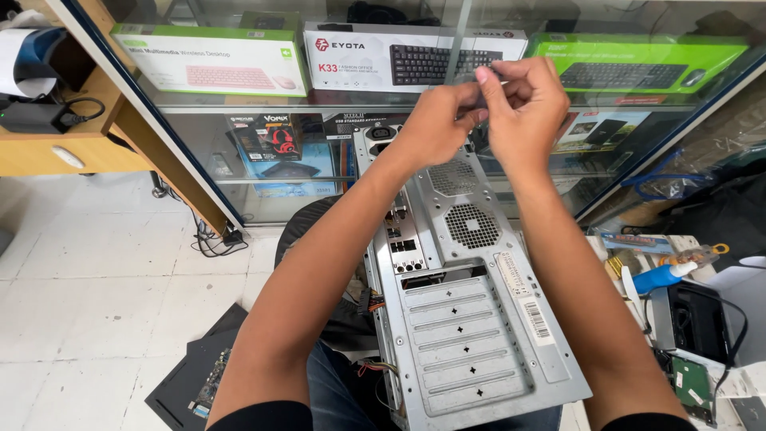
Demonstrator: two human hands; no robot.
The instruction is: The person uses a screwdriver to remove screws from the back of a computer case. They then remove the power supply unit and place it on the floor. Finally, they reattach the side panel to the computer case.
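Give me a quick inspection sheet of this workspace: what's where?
Surface: pale tiled floor.
Job's things: grey computer case, back panel up, on the person's lap.
Clutter: blue-tipped bottle, circuit board, dark panel.
Grippers: left hand and right hand meet above the case, pinching something too small to identify.
Cables: black cords on floor.
Surroundings: glass display cabinet holding keyboard boxes.

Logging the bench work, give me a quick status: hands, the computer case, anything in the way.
Left hand and right hand raised together, pinching something too small to identify. Grey computer case below, rear panel up, untouched. Nothing between hands and case.
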